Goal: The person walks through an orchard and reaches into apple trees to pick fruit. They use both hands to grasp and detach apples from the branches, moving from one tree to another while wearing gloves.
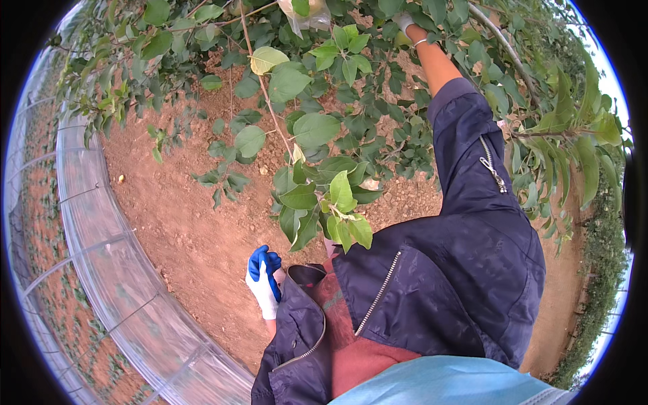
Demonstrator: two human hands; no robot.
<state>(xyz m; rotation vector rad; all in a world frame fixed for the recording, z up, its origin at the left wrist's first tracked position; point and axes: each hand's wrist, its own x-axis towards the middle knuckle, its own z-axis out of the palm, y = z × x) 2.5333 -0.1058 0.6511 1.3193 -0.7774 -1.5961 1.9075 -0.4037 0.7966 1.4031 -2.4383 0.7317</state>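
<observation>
My right hand (pixel 404 25), in a pale glove, reaches up among the leaves at the top; its fingers are largely hidden. A round greenish-yellow fruit (pixel 402 39) shows just below it, and I cannot tell whether the hand grips it. My left hand (pixel 264 276), in a white knitted glove with blue coated fingers, hangs low beside the jacket hem, its fingers curled. Whether it holds anything does not show. A clear plastic bag (pixel 306 17) around a pale fruit hangs in the foliage at the top centre.
A thin leafy branch (pixel 266 98) hangs down in front of my body. A thicker bough (pixel 506 50) arches at the upper right. Along the left runs a clear plastic film tunnel (pixel 116 263) with hoops. Bare reddish soil (pixel 177 223) lies below, with a small yellowish fruit (pixel 121 178) on it.
</observation>
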